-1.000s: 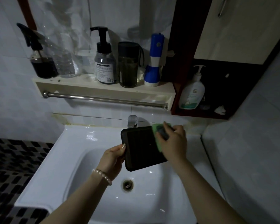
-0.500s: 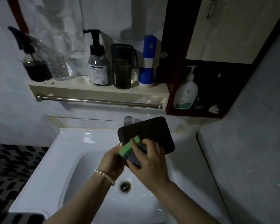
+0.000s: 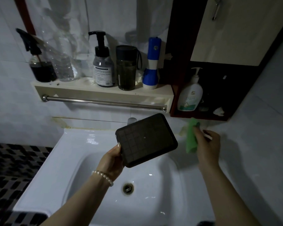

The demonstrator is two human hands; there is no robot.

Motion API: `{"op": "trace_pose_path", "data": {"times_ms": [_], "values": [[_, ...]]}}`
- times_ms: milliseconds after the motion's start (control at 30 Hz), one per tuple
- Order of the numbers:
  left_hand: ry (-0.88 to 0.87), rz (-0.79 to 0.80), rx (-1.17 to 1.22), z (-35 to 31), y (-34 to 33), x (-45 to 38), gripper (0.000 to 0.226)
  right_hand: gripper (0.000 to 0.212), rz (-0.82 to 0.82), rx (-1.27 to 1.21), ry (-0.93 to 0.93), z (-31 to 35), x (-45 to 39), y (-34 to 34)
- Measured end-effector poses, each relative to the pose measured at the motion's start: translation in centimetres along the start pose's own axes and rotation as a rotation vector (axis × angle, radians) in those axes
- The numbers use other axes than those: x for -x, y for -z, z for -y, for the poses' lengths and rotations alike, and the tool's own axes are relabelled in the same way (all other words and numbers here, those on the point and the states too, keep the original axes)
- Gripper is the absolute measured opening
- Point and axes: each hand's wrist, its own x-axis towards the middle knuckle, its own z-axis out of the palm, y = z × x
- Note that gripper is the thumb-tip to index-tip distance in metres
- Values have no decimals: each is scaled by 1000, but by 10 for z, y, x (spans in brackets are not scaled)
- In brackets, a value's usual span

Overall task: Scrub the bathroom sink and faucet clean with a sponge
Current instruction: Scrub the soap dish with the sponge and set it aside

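the left hand (image 3: 112,158) grips the lower left corner of a dark rectangular tray (image 3: 146,140), its fingers curled round the edge, holding it tilted in the air above the white sink (image 3: 69,154). the tray hides most of the faucet (image 3: 131,120), only its top shows behind. off to the right, apart from the tray, the right hand (image 3: 207,148) pinches a green sponge (image 3: 191,138) in curled fingers, over the sink's back right corner, just under the dark cabinet (image 3: 178,88). the drain (image 3: 128,188) sits bare below. on the shelf (image 3: 103,92) above stand a pump bottle (image 3: 103,66), a dark cup (image 3: 127,67) and a blue torch (image 3: 151,64).
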Motion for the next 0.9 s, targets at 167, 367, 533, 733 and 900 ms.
{"op": "trace_pose_path", "data": {"times_ms": [167,367,533,733,900], "values": [[27,46,-12,1,-4,2,46,18,69,-12,148,13,16,0],[68,110,21,7,-5,1,71,42,48,522,660,21,34,-14],[1,98,-20,12,-20,2,37,45,178,694,668,4,60,-33],[-230,-159,-241,9,-21,3,19,21,199,77,162,10,53,-34],[-347,-123,-413,2,-16,6,19,24,198,550,87,24,0,-7]]}}
